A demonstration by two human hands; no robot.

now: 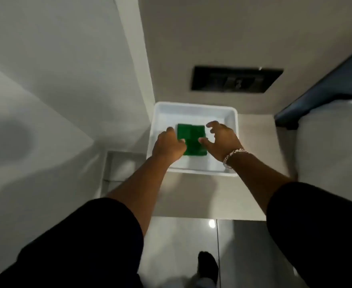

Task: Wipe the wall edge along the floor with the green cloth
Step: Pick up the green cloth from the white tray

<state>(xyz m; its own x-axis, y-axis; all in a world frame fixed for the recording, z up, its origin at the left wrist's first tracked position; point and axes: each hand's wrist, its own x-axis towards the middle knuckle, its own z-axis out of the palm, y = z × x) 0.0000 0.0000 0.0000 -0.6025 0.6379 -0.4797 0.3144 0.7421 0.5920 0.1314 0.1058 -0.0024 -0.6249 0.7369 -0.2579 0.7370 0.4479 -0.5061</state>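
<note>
A folded green cloth [191, 139] lies flat inside a white plastic tray [193, 108] that rests on a beige ledge. My left hand [168, 145] is at the cloth's left edge with the thumb on the cloth and the fingers curled under the hand. Over the cloth's right side hovers my right hand [220, 140], fingers spread, thumb tip touching the cloth's right edge; a metal bracelet circles that wrist. Whether the left hand has a firm hold on the cloth is unclear.
A white wall [67, 69] rises on the left and a beige wall with a dark rectangular plate [235, 80] stands behind the tray. A white fixture [333, 142] sits at right. Glossy grey floor tiles [181, 242] and a dark shoe [207, 265] are below.
</note>
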